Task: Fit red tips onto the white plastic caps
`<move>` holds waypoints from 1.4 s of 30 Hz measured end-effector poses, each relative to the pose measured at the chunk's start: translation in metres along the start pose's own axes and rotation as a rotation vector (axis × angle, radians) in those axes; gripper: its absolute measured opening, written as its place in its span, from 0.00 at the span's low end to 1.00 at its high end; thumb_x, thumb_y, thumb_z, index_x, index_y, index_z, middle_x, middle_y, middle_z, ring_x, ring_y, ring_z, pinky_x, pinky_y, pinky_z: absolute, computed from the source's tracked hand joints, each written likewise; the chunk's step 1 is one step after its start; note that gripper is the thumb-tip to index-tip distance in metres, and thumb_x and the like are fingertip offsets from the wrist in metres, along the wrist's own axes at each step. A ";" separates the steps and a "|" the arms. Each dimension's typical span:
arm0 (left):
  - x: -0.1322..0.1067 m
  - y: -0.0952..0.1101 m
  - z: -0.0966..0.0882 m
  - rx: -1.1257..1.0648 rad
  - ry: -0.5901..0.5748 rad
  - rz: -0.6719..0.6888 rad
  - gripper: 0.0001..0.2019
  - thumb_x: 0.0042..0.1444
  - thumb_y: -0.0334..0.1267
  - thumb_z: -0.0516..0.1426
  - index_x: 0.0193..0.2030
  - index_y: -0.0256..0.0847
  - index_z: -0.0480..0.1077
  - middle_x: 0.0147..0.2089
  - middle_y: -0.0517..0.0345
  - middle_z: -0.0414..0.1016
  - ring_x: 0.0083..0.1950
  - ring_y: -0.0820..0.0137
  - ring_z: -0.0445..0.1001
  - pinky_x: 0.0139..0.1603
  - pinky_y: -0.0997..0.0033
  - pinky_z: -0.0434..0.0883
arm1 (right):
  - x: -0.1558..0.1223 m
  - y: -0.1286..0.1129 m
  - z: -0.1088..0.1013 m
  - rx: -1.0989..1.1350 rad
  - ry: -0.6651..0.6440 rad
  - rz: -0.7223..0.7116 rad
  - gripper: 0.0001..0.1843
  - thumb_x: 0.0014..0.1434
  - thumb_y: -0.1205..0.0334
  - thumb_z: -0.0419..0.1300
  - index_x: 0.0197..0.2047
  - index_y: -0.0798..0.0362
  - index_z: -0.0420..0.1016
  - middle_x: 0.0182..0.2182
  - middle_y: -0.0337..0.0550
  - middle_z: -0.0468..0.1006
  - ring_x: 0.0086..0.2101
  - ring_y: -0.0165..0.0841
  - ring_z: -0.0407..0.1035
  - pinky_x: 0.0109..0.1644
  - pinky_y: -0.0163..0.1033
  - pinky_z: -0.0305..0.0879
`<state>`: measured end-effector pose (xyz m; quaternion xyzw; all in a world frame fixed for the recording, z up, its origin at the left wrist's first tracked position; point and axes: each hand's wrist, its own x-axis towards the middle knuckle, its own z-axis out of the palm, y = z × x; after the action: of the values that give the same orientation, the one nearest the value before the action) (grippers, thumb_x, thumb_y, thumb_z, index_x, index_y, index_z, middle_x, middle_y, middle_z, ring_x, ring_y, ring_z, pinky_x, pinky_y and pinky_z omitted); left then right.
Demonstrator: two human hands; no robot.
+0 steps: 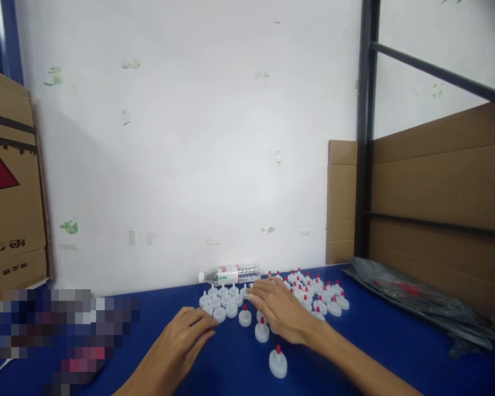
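Note:
My left hand (183, 338) is at the front edge of a group of white nozzle caps (219, 315) without red tips. Its fingers are curled together, and a bit of a small red tip (210, 330) shows at the fingertips. Stretched over the caps, my right hand (282, 309) has its fingers extended and its thumb beside a white nozzle cap (243, 292); it hides part of the caps beneath. Nearer to me stand separate white caps with red tips, one (245, 316) between my hands, one (262, 331) by my right wrist and one (278, 363) closest.
Several red-tipped white caps (334, 307) stand together at the right on the blue tabletop (226, 368). A clear plastic bottle (229, 274) lies along the wall. Grey plastic bags (412, 302) lie at the right, below cardboard (441, 181). A cardboard box (14, 220) stands at the left.

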<state>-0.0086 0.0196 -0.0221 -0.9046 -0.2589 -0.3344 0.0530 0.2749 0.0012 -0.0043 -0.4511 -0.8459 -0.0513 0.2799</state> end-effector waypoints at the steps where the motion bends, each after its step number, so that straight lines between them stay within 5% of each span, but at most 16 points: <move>1: 0.001 0.001 -0.002 0.005 0.013 0.000 0.11 0.69 0.34 0.52 0.48 0.48 0.75 0.43 0.57 0.79 0.43 0.65 0.77 0.45 0.68 0.75 | 0.000 -0.002 -0.007 0.014 0.058 -0.001 0.20 0.76 0.55 0.43 0.52 0.50 0.76 0.50 0.45 0.80 0.53 0.39 0.71 0.63 0.51 0.56; 5: 0.003 0.007 -0.006 -0.022 0.084 0.007 0.12 0.70 0.33 0.50 0.46 0.48 0.76 0.43 0.57 0.79 0.43 0.66 0.77 0.42 0.71 0.76 | -0.004 -0.016 -0.022 0.085 0.219 -0.009 0.13 0.72 0.55 0.52 0.48 0.51 0.75 0.45 0.46 0.79 0.46 0.37 0.73 0.53 0.44 0.66; 12: 0.002 0.017 -0.002 -0.156 0.240 0.051 0.10 0.68 0.36 0.56 0.54 0.49 0.73 0.47 0.56 0.81 0.47 0.67 0.80 0.48 0.72 0.77 | -0.017 -0.051 0.000 0.105 -0.006 -0.280 0.14 0.70 0.56 0.57 0.57 0.47 0.67 0.47 0.44 0.79 0.46 0.37 0.74 0.53 0.41 0.69; 17: 0.004 0.025 -0.001 -0.267 0.185 0.094 0.07 0.67 0.34 0.58 0.49 0.46 0.75 0.40 0.59 0.83 0.40 0.70 0.80 0.41 0.75 0.77 | -0.021 -0.056 0.006 0.140 0.051 -0.295 0.15 0.68 0.55 0.59 0.55 0.48 0.66 0.43 0.43 0.80 0.41 0.36 0.73 0.47 0.41 0.70; 24: 0.001 0.029 0.000 -0.336 0.170 0.040 0.08 0.69 0.34 0.55 0.46 0.44 0.77 0.41 0.56 0.83 0.43 0.68 0.81 0.44 0.73 0.78 | -0.020 -0.056 0.001 0.188 0.030 -0.273 0.05 0.70 0.61 0.57 0.48 0.49 0.65 0.43 0.42 0.78 0.42 0.35 0.72 0.48 0.40 0.68; 37: 0.002 0.037 -0.005 -0.397 0.159 0.020 0.11 0.69 0.30 0.54 0.50 0.46 0.76 0.44 0.57 0.81 0.46 0.71 0.79 0.48 0.75 0.75 | -0.021 -0.056 0.003 0.158 -0.004 -0.267 0.06 0.69 0.62 0.57 0.48 0.48 0.65 0.42 0.41 0.78 0.41 0.35 0.72 0.48 0.42 0.68; 42: 0.002 0.034 -0.004 -0.341 0.135 0.028 0.10 0.70 0.33 0.55 0.52 0.46 0.75 0.44 0.57 0.82 0.44 0.70 0.79 0.45 0.75 0.74 | -0.020 -0.053 0.002 0.201 0.048 -0.283 0.10 0.69 0.62 0.59 0.52 0.48 0.63 0.50 0.46 0.77 0.49 0.37 0.72 0.53 0.43 0.70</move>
<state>0.0076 -0.0101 -0.0152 -0.8795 -0.1817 -0.4326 -0.0795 0.2412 -0.0439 -0.0080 -0.2958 -0.8949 -0.0161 0.3336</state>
